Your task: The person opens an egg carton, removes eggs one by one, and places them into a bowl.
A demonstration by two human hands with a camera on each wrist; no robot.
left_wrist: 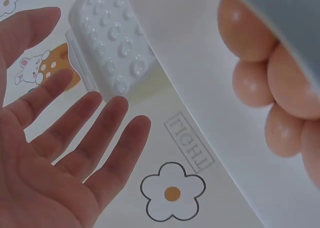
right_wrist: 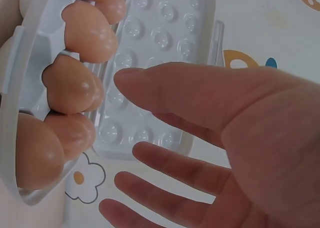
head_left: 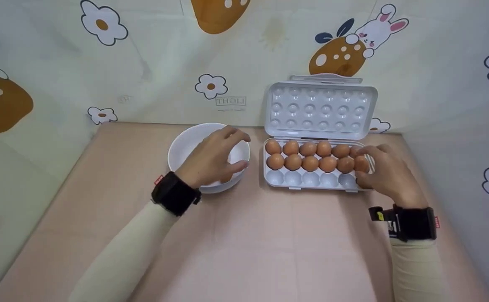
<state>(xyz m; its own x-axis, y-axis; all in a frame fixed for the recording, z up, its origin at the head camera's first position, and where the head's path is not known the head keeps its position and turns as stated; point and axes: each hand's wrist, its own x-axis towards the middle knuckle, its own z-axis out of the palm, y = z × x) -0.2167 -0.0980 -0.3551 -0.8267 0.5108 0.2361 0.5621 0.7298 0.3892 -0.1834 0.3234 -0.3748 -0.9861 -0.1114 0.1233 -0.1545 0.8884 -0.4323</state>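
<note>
My left hand (head_left: 213,157) hovers over a white bowl (head_left: 176,153), its fingers spread and holding nothing. Several brown eggs (left_wrist: 247,28) lie inside the bowl, mostly hidden by the hand in the head view. To the right stands a white plastic egg carton (head_left: 311,187), its lid (head_left: 322,111) raised. Brown eggs fill its back and middle rows; bare wells (head_left: 292,178) show along the front row. At the carton's right end is my right hand (head_left: 389,174), with loosely bent fingers and no egg in them. One front-row egg (right_wrist: 39,153) sits in the corner well beside it.
A pinkish-beige cloth covers the table (head_left: 244,251). Behind it hangs a pale sheet (head_left: 156,63) printed with flowers and rabbits, close to the bowl and the raised lid. The same sheet closes off both sides.
</note>
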